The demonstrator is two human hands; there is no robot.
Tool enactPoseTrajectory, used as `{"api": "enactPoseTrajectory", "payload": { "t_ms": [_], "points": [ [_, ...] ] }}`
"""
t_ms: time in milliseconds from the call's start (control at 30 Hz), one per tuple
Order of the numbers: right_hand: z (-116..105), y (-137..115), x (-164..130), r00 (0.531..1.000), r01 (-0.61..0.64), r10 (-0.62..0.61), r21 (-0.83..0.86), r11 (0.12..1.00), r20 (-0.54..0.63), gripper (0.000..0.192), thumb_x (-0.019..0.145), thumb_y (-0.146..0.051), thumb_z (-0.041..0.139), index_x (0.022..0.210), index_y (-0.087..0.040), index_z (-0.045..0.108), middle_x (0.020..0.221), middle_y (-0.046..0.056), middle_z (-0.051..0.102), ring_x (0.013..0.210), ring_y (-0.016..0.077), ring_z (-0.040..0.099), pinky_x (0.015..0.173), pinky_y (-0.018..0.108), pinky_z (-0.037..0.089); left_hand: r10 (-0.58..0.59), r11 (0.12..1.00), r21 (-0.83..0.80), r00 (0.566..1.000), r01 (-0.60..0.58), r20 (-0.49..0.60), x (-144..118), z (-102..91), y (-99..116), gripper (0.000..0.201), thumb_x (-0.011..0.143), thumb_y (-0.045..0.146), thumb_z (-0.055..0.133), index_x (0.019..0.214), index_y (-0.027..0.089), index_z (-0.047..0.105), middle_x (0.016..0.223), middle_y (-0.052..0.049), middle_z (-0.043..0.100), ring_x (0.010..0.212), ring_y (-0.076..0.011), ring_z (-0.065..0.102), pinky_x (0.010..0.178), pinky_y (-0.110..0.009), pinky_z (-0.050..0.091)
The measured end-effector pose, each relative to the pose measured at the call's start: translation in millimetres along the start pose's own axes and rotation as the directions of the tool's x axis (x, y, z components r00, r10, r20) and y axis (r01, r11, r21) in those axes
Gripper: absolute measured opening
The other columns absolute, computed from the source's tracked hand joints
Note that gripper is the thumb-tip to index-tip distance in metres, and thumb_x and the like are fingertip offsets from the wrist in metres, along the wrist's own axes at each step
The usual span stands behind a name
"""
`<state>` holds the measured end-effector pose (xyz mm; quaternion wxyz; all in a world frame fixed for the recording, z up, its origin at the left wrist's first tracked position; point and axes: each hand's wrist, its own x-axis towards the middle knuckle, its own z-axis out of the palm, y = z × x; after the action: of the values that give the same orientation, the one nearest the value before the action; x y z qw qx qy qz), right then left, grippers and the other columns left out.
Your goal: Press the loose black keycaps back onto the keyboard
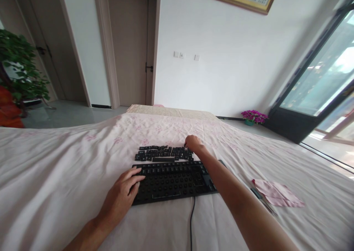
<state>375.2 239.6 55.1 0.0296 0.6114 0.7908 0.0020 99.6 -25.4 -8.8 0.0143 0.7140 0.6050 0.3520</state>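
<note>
A black keyboard [177, 181] with most keycaps removed lies on a pale pink flowered sheet [69, 169]; its cable [191, 221] runs toward me. Behind it several loose black keycaps [163, 153] are laid out in rows. My left hand [124, 193] rests on the keyboard's left edge, fingers curled over it. My right hand [193, 144] reaches past the keyboard to the right end of the keycap rows, fingertips pinched at a keycap; whether it holds one is hidden.
A folded pink cloth [276, 195] lies on the sheet to the right, over a thin dark tool. A potted plant [19, 66] stands far left, a flower pot [253, 117] by the glass door [318, 81], a wooden door [129, 48] behind.
</note>
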Motion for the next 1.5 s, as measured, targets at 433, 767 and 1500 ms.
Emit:
{"api": "enactPoseTrajectory", "payload": {
  "t_ms": [433,767,1500],
  "points": [
    [-4.4,4.0,-6.7,0.999,0.039,-0.036,-0.107,0.994,0.036,0.034,0.091,-0.035,0.056,0.12,-0.017,0.055,0.121,0.009,0.057,0.102,0.0206,0.058,0.085,0.041,0.051,-0.006,1.0,-0.007,1.0,0.007,0.004,-0.7,1.3,-1.8,0.03,0.089,0.024,0.045,0.103,0.028,0.07,0.127,-0.003,0.06,0.121,-0.0214,0.054,0.104,-0.042,0.045],
    [0.6,16.1,-4.2,0.999,0.014,-0.008,0.186,0.982,-0.031,0.023,0.087,-0.024,0.061,0.107,-0.013,0.065,0.112,0.014,0.063,0.106,0.0256,0.059,0.09,0.04,0.048,-0.004,1.0,-0.014,1.0,0.003,-0.03,0.0,0.6,0.8,0.028,0.087,0.023,0.048,0.102,0.029,0.071,0.125,-0.002,0.062,0.118,-0.0221,0.056,0.102,-0.042,0.047],
    [4.6,44.6,-134.2,0.986,0.15,-0.142,0.828,0.541,-0.086,0.035,0.068,-0.028,0.068,0.102,-0.019,0.072,0.091,0.002,0.074,0.083,0.019,0.067,0.076,0.03,0.052,0.034,0.999,-0.042,0.999,-0.035,-0.025,-0.6,1.3,-2.1,0.027,0.088,0.025,0.047,0.103,0.025,0.07,0.125,-0.004,0.061,0.118,-0.0218,0.056,0.104,-0.042,0.044]
  ]
}}
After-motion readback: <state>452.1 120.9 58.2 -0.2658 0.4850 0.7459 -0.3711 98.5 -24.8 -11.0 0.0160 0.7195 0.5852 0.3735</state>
